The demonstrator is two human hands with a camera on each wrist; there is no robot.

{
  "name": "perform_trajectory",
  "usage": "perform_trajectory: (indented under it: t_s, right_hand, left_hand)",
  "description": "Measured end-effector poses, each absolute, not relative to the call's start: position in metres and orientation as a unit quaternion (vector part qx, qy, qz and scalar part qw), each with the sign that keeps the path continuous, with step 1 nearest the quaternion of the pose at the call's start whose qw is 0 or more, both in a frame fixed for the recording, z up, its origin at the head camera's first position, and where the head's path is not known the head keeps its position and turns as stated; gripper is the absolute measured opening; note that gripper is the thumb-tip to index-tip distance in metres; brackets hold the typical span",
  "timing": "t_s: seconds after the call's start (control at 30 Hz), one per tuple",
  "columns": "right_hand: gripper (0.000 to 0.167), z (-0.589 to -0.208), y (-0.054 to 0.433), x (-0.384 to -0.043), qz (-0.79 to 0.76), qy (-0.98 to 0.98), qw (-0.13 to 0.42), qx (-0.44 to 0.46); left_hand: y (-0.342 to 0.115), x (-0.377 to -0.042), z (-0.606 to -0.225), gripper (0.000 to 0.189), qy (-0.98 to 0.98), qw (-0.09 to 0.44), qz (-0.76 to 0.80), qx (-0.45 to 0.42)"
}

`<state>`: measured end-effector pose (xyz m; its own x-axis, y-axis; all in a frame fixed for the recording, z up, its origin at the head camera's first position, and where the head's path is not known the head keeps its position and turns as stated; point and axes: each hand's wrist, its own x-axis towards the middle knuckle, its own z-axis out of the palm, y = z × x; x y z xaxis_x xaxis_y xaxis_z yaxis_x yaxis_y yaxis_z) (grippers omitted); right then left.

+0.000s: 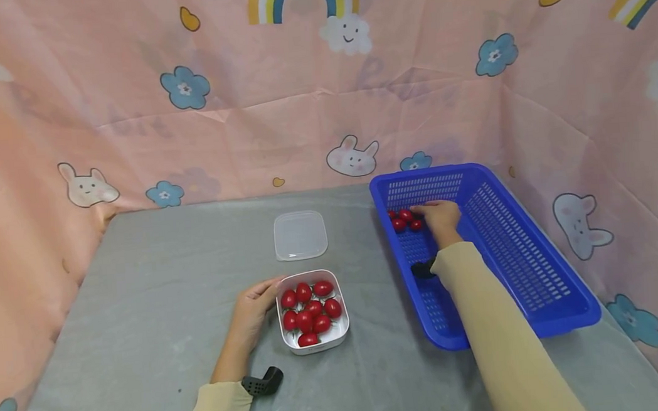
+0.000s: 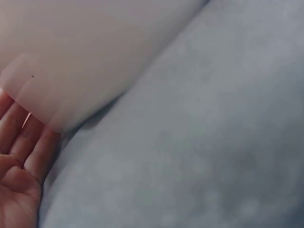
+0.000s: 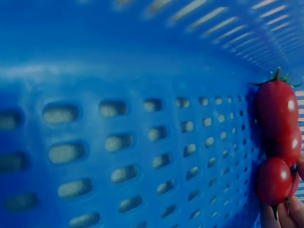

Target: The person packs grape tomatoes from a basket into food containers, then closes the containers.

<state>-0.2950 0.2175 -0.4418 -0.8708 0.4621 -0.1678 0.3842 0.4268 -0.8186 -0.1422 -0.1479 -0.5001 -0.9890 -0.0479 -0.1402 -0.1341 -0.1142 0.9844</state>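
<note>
At the middle of the grey-covered table stands a white square container (image 1: 343, 330) with several red cherry tomatoes (image 1: 304, 321) in it. My left hand (image 1: 250, 311) touches its left side near the back corner; the left wrist view shows the fingers (image 2: 35, 149) nearly straight along the pale wall (image 2: 95, 42). My right hand (image 1: 442, 219) reaches into the blue basket (image 1: 536, 262), fingertips right at a small cluster of cherry tomatoes (image 1: 399, 224). In the right wrist view its fingers (image 3: 285, 218) lie close below a tomato (image 3: 273, 181); I cannot tell whether they pinch one.
A translucent square lid (image 1: 300, 235) lies on the table behind the container. The perforated basket stands at the right, close to the pink patterned cloth (image 1: 301, 119) that hangs behind and at both sides. A black wrist device (image 1: 263, 382) sits at my left wrist.
</note>
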Motion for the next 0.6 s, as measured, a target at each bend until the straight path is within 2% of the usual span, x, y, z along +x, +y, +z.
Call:
perform_trajectory:
  t_s: [0.17, 0.6]
  right_hand:
    - [0.044, -0.4443, 0.2159, -0.2972, 0.453, -0.855, 0.057, -0.246]
    - [0.047, -0.4462, 0.2175, -0.2995, 0.468, -0.844, 0.041, -0.26]
  left_hand:
    - [-0.1474, -0.1428, -0.4999, 0.036, 0.661, 0.034, 0.746, -0.075]
    - [-0.1493, -0.1426, -0.4988, 0.037, 0.66, 0.029, 0.747, -0.073]
